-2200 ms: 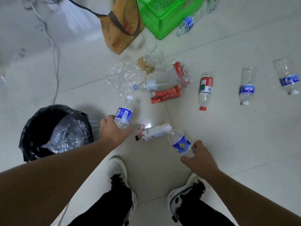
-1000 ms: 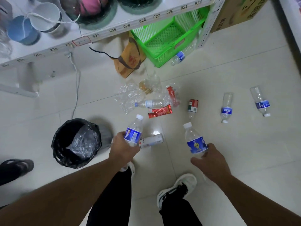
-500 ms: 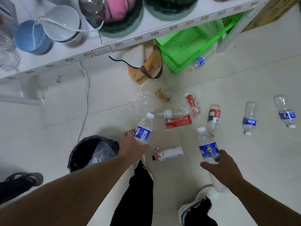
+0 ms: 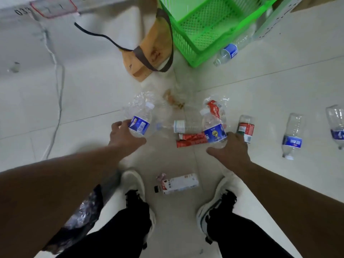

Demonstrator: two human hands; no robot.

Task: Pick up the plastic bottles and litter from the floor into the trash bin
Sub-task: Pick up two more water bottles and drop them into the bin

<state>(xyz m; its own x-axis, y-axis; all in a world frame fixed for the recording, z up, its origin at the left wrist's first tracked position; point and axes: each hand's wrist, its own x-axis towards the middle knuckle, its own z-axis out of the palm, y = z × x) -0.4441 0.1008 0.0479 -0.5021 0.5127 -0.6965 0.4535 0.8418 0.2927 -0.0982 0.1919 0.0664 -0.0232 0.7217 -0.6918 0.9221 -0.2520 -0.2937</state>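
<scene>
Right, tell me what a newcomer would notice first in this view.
First, the two hands in the middle, each holding a clear water bottle with a blue label: the left hand grips one bottle, the right hand grips another. Beyond them lies a scatter of litter on the pale tile floor: a red wrapper and more bottles off to the right. At the top sits a bright green basket.

The left hand [image 4: 123,135] grips a blue-labelled bottle [image 4: 141,121], and the right hand [image 4: 230,148] grips another bottle [image 4: 214,130]. On the floor [image 4: 260,86] lie a red wrapper [image 4: 190,139], a carton [image 4: 178,183] between the shoes and more bottles near a green basket [image 4: 204,21].
</scene>
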